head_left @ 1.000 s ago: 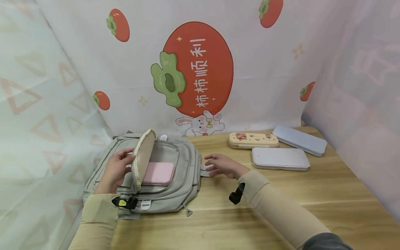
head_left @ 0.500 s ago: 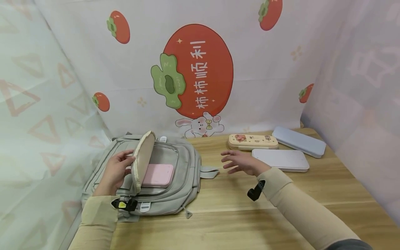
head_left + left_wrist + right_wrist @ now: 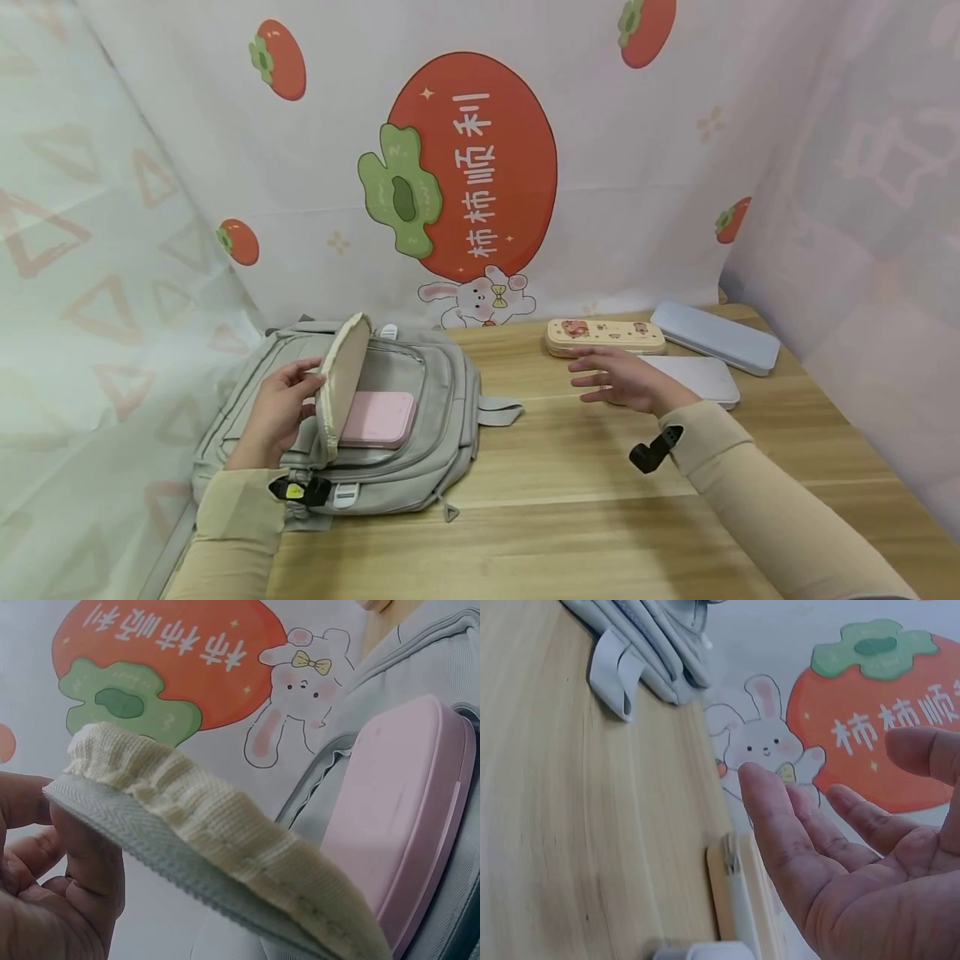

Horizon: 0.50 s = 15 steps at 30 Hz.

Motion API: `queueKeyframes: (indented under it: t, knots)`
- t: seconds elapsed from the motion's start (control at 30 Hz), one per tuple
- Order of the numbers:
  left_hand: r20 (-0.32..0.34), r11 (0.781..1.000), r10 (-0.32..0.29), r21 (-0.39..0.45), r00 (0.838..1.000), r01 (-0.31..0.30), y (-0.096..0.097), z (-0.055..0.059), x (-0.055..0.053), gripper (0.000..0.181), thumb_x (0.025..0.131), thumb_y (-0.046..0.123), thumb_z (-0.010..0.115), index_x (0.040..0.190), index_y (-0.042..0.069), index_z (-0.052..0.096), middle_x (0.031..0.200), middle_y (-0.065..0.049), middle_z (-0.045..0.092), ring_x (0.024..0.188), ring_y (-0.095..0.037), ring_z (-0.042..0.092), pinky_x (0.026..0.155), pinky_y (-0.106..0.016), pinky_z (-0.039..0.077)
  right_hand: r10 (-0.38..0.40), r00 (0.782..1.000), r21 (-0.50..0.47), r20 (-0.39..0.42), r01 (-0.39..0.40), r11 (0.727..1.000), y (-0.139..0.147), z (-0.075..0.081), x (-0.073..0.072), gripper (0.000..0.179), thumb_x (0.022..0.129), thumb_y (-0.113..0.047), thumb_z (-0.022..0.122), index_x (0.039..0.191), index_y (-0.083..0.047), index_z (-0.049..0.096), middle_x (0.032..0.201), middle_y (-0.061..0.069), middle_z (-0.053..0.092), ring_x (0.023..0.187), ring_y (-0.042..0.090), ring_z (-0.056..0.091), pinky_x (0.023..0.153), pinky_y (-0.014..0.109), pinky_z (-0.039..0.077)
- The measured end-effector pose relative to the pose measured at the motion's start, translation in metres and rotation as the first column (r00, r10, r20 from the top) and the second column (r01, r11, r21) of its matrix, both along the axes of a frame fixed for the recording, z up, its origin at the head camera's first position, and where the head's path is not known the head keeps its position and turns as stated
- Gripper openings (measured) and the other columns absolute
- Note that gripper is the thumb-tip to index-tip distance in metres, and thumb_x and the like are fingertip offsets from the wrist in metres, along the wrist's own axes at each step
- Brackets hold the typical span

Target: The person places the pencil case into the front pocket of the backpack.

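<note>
A grey backpack [image 3: 442, 417] lies on the table, its front pocket unzipped. My left hand [image 3: 276, 410] pinches the edge of the pocket flap [image 3: 347, 379] between thumb and fingers and holds it raised; the left wrist view shows the flap's frayed cream seam and zip tape [image 3: 172, 847]. Inside the pocket sits a pink pencil case [image 3: 381, 418], partly behind the flap. My right hand [image 3: 618, 379] hovers with spread, relaxed fingers and holds nothing. It is nearest the white pencil case [image 3: 697, 377], covering its left part, and the cream pencil case [image 3: 607, 336] with printed pictures.
A light blue pencil case [image 3: 716, 335] lies at the back right, beside the cream and white ones. The backpack's strap loop [image 3: 500, 411] sticks out to the right over the wooden table [image 3: 540, 517]. A printed cloth [image 3: 637, 167] hangs behind.
My right hand has moved right, away from the backpack's strap loop to the white and cream pencil cases. My left hand keeps the flap raised in the same place.
</note>
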<state>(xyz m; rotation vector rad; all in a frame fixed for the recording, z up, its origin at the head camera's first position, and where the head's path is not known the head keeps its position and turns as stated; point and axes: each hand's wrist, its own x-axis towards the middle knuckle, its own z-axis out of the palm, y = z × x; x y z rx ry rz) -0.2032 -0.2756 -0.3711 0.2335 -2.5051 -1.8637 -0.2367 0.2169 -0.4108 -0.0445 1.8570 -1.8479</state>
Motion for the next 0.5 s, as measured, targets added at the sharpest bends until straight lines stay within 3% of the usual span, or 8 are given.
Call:
queueKeyframes:
  t: [0.17,0.33,0.5]
  knots:
    - [-0.004,1.000,0.000,0.005,1.000,0.000,0.002,-0.001,0.001,0.045,0.108,0.008,0.052,0.150,-0.008,0.042,0.097,0.000,0.053,0.083,-0.004,0.057,0.061,-0.021,0.053,-0.022,1.000,0.000,-0.001,0.022,1.000,0.021,-0.002,0.003,0.060,0.113,-0.023,0.042,0.162,0.004,0.021,0.161,0.031,0.028,0.130,0.029,0.055,0.099,0.041,0.053]
    - [-0.004,1.000,-0.002,0.002,1.000,0.002,0.003,-0.001,0.000,0.046,0.109,0.009,0.051,0.150,-0.007,0.042,0.099,0.000,0.052,0.084,-0.004,0.057,0.062,-0.021,0.053,-0.055,0.998,0.001,-0.027,0.055,0.998,0.043,-0.003,0.006,0.060,0.113,-0.022,0.040,0.161,0.007,0.018,0.158,0.034,0.029,0.127,0.027,0.057,0.101,0.043,0.052]
    - [0.004,1.000,0.006,-0.001,1.000,-0.006,0.003,-0.002,0.001,0.047,0.109,0.010,0.051,0.151,-0.007,0.041,0.101,0.000,0.052,0.084,-0.004,0.057,0.062,-0.021,0.053,-0.062,0.997,0.018,-0.053,0.063,0.998,0.060,-0.005,0.009,0.061,0.114,-0.025,0.039,0.159,0.011,0.019,0.157,0.035,0.030,0.117,0.016,0.062,0.100,0.039,0.053]
